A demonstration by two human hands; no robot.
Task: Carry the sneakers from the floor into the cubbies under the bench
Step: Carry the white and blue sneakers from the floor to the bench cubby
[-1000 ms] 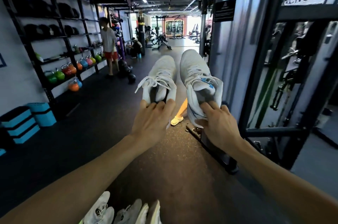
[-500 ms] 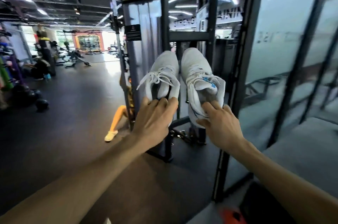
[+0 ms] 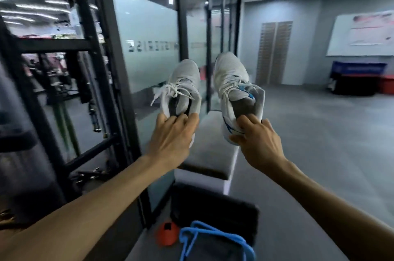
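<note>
I hold a pair of white sneakers out in front of me at arm's length, toes pointing away. My left hand [image 3: 171, 136] grips the heel collar of the left sneaker [image 3: 184, 83], whose laces hang loose. My right hand [image 3: 257, 142] pinches the heel of the right sneaker [image 3: 231, 77], which has blue trim on its side. A grey padded bench [image 3: 210, 152] runs away from me along the glass wall, right below the shoes. Any cubbies under it are hidden from this angle.
A black metal rack [image 3: 102, 51] and a frosted glass partition [image 3: 149, 47] stand to the left. On the near bench surface lie a black bag [image 3: 213, 207], an orange cone [image 3: 167, 233] and a blue strap [image 3: 213, 237]. Grey floor [image 3: 319, 132] stretches to the right.
The view has swung right, from the gym floor and rack to the glass wall and grey bench. Both hands keep the same hold on the sneakers.
</note>
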